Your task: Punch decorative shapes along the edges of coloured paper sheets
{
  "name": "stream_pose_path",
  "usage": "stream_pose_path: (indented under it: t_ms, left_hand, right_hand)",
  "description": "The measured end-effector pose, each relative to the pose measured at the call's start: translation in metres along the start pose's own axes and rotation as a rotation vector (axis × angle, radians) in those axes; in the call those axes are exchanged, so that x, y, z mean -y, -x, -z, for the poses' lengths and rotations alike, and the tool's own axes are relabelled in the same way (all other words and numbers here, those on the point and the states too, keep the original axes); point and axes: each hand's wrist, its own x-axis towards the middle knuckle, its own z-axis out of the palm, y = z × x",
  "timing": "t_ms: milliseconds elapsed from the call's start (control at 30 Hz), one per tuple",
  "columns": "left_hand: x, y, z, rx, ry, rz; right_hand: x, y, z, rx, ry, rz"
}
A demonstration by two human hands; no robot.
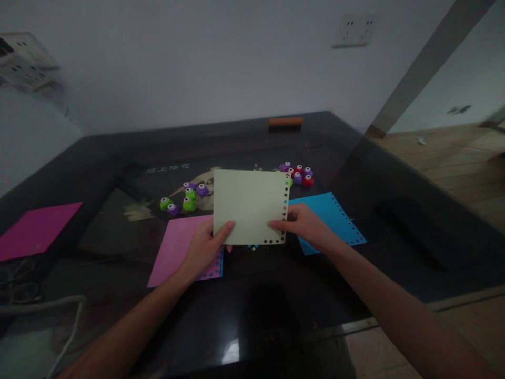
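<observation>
Between my two hands I hold up a pale yellow sheet of paper point(250, 205), with small star-shaped holes along its right edge and part of its bottom edge. My left hand point(205, 245) pinches its lower left corner, thumb in front. On the right side, my right hand point(305, 223) grips the edge near the holes, thumb also in front. Under my left hand lies a pink sheet point(175, 245) on the table, with blue showing through its punched holes. Beyond my right hand rests a blue sheet point(329, 216) with punched holes. Tiny star cut-outs point(253, 247) lie just below the yellow sheet.
Small green and purple craft punches point(189, 203) stand left of the yellow sheet. Red and purple ones point(299, 177) cluster behind its right corner. A magenta sheet point(39, 229) lies far left on the dark glossy table point(260, 316). A brown bar point(285, 121) sits by the wall.
</observation>
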Motion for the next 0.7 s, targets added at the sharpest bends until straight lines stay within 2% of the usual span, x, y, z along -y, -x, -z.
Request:
stream_pose_path:
  t_ms: [500, 700]
  left_hand:
    - [-0.001, -0.001, 0.003, 0.060, 0.055, -0.023]
    - [0.005, -0.016, 0.023, -0.144, -0.010, -0.145]
  right_hand:
    - [-0.004, -0.001, 0.000, -0.043, 0.103, -0.017]
    - [-0.003, -0.002, 0.002, -0.072, 0.105, -0.019]
